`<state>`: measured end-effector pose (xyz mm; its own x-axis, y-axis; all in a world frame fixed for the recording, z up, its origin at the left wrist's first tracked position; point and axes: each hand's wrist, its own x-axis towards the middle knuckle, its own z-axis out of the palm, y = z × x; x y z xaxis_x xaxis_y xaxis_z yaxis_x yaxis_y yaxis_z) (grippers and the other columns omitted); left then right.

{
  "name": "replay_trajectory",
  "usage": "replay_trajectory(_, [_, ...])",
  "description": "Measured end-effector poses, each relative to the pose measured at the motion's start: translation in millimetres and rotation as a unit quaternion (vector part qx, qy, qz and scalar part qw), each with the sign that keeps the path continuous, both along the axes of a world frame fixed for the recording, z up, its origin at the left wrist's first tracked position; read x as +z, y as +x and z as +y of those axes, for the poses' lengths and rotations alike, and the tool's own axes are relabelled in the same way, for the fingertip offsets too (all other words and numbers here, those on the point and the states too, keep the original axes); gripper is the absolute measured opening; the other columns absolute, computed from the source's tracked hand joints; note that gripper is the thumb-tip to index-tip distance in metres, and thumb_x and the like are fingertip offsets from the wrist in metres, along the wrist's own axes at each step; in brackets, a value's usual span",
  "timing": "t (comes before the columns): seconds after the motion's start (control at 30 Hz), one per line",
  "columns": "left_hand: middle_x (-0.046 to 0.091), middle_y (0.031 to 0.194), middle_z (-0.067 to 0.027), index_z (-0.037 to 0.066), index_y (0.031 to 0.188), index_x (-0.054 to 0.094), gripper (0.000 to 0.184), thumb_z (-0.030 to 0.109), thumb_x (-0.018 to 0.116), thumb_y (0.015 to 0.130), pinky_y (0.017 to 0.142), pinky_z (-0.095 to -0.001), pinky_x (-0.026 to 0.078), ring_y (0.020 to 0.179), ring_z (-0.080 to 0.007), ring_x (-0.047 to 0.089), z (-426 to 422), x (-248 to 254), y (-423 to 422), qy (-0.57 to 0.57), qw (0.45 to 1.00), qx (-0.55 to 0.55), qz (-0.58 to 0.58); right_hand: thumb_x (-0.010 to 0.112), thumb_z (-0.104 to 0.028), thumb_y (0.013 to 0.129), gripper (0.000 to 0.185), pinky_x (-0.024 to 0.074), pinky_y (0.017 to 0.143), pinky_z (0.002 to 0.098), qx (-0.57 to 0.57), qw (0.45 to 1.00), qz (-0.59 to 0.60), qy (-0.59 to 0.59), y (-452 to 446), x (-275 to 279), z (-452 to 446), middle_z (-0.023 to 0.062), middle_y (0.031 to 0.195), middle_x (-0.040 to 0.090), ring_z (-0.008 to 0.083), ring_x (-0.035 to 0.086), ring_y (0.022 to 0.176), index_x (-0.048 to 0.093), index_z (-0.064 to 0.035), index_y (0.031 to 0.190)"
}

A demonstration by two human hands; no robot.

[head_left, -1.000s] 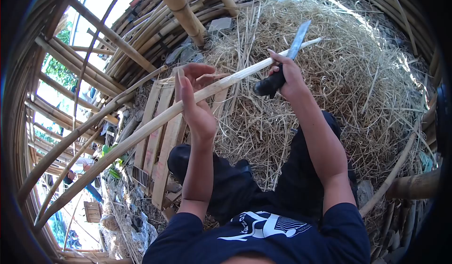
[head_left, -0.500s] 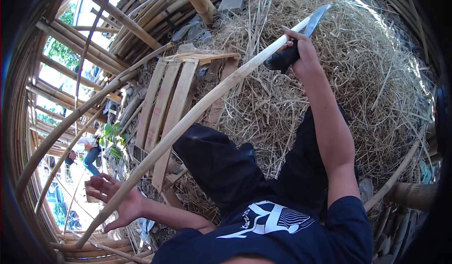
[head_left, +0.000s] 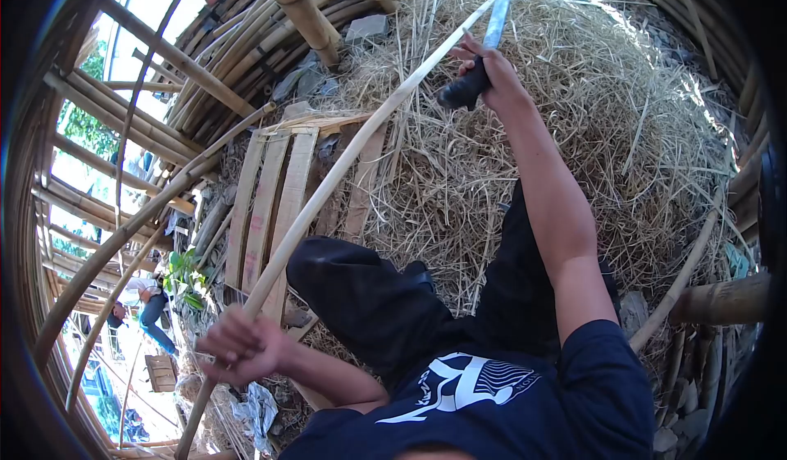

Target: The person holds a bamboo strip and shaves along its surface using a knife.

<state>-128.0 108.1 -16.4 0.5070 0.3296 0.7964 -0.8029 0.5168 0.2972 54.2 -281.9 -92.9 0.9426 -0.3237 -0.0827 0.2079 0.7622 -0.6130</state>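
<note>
A long pale peeled stick [head_left: 348, 158] runs diagonally from the lower left up to the top centre. My left hand [head_left: 246, 347] is wrapped round its lower part, slightly blurred. My right hand [head_left: 492, 70] grips the black handle of a knife [head_left: 497, 24], whose blade points up and away from me. The blade's tip lies at or very near the stick's far end; whether they touch is not clear. Some fingers of my right hand are close to the stick.
Dry straw and shavings [head_left: 590, 124] cover the ground ahead. A wooden slatted pallet [head_left: 287, 189] lies left of my knees. Bamboo poles [head_left: 180, 66] form a frame at left, with a person [head_left: 152, 312] beyond it. A thick bamboo end [head_left: 721, 298] juts in at right.
My left hand, open beside the stick half a second ago, has closed round its lower part. The knife, my right hand and the stick's far end have shifted up and left in view.
</note>
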Motion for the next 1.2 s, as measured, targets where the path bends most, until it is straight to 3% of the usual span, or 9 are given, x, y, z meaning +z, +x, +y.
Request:
replay_trajectory(0.07, [0.033, 0.044, 0.0003, 0.011, 0.061, 0.041, 0.039, 0.028, 0.029, 0.094, 0.045, -0.0229, 0.036, 0.036, -0.0101, 0.031, -36.3, -20.0, 27.0, 0.024, 0.996, -0.012, 0.081, 0.066, -0.012, 0.082, 0.026, 0.0482, 0.050, 0.0248, -0.021, 0.989, 0.110, -0.099, -2.2, -2.6, 2.6, 0.0120, 0.081, 0.060, 0.0110, 0.050, 0.052, 0.055, 0.0033, 0.099])
replay_trajectory(0.17, [0.044, 0.058, -0.0088, 0.007, 0.070, 0.045, 0.035, 0.033, 0.030, 0.088, 0.077, -0.0435, 0.041, 0.058, -0.0243, 0.049, -65.4, -50.1, 67.1, 0.058, 0.984, -0.061, 0.159, 0.065, -0.010, 0.079, 0.020, 0.0486, 0.047, 0.0272, -0.060, 0.953, 0.219, -0.198, -12.5, -2.9, 15.1, 0.0129, 0.074, 0.062, 0.0146, 0.053, 0.049, 0.061, 0.0068, 0.089])
replay_trajectory(0.23, [0.045, 0.063, -0.0096, 0.005, 0.074, 0.045, 0.032, 0.030, 0.032, 0.088, 0.089, -0.0443, 0.040, 0.073, -0.0294, 0.053, -86.7, -51.8, 80.5, 0.056, 0.978, -0.053, 0.195, 0.062, -0.005, 0.078, 0.020, 0.0519, 0.047, 0.0306, -0.076, 0.975, 0.149, -0.146, -21.1, 0.8, 21.5, 0.0179, 0.080, 0.062, 0.0172, 0.055, 0.048, 0.058, 0.0118, 0.088])
replay_trajectory(0.43, [0.056, 0.074, -0.0169, 0.005, 0.078, 0.045, 0.031, 0.029, 0.030, 0.089, 0.091, -0.0489, 0.039, 0.090, -0.0377, 0.058, -145.5, -55.9, 116.5, 0.087, 0.974, -0.128, 0.165, 0.074, -0.026, 0.077, 0.040, 0.0490, 0.047, 0.0278, 0.003, 0.979, 0.140, -0.146, -38.4, -3.3, 36.3, 0.0166, 0.085, 0.066, 0.0127, 0.052, 0.047, 0.056, 0.0062, 0.092])
replay_trajectory(0.5, [0.061, 0.090, -0.0231, 0.004, 0.080, 0.047, 0.029, 0.026, 0.031, 0.089, 0.102, -0.0485, 0.029, 0.107, -0.0401, 0.053, -166.8, -42.5, 122.6, 0.139, 0.963, -0.149, 0.175, 0.077, -0.030, 0.074, 0.050, 0.0518, 0.047, 0.0290, 0.042, 0.986, 0.107, -0.120, -39.1, -0.3, 43.7, 0.0183, 0.087, 0.063, 0.0118, 0.052, 0.049, 0.056, 0.0094, 0.095])
replay_trajectory(0.77, [0.053, 0.114, -0.0294, 0.001, 0.095, 0.043, 0.020, 0.016, 0.032, 0.087, 0.107, -0.0436, 0.026, 0.120, -0.0353, 0.044, -211.7, -71.0, 147.3, 0.250, 0.933, -0.204, 0.158, 0.069, -0.020, 0.082, 0.032, 0.0451, 0.046, 0.0226, 0.044, 0.996, 0.066, -0.032, -23.8, -1.4, 51.3, 0.0027, 0.070, 0.056, 0.0059, 0.048, 0.049, 0.056, 0.0043, 0.097])
replay_trajectory(0.93, [0.041, 0.130, -0.0283, 0.003, 0.129, 0.031, 0.054, 0.042, 0.040, 0.093, 0.108, -0.0465, 0.024, 0.127, -0.0363, 0.038, -197.5, -68.1, 127.8, 0.298, 0.943, -0.086, 0.118, 0.061, -0.005, 0.084, 0.012, 0.0442, 0.052, 0.0173, 0.070, 0.996, 0.006, 0.062, -13.1, -8.6, 50.4, 0.0022, 0.070, 0.056, 0.0040, 0.047, 0.051, 0.056, 0.0054, 0.087])
replay_trajectory(1.1, [0.039, 0.131, -0.0275, 0.006, 0.133, 0.031, 0.077, 0.066, 0.039, 0.084, 0.108, -0.0531, 0.022, 0.126, -0.0414, 0.037, -129.7, -39.4, 56.4, 0.096, 0.995, 0.022, 0.013, 0.063, -0.006, 0.083, 0.014, 0.0439, 0.052, 0.0174, 0.069, 0.995, 0.016, 0.066, -19.0, 1.1, 49.8, 0.0030, 0.072, 0.057, 0.0028, 0.046, 0.051, 0.057, 0.0060, 0.087])
replay_trajectory(1.2, [0.048, 0.116, -0.0171, 0.006, 0.128, 0.037, 0.064, 0.058, 0.028, 0.092, 0.096, -0.0496, 0.035, 0.103, -0.0326, 0.050, -92.1, -10.1, 22.4, 0.029, 0.995, 0.096, -0.008, 0.066, -0.010, 0.082, 0.016, 0.0440, 0.052, 0.0189, 0.076, 0.997, 0.015, 0.031, -19.1, 1.5, 55.6, 0.0006, 0.068, 0.056, 0.0037, 0.046, 0.051, 0.060, 0.0040, 0.087])
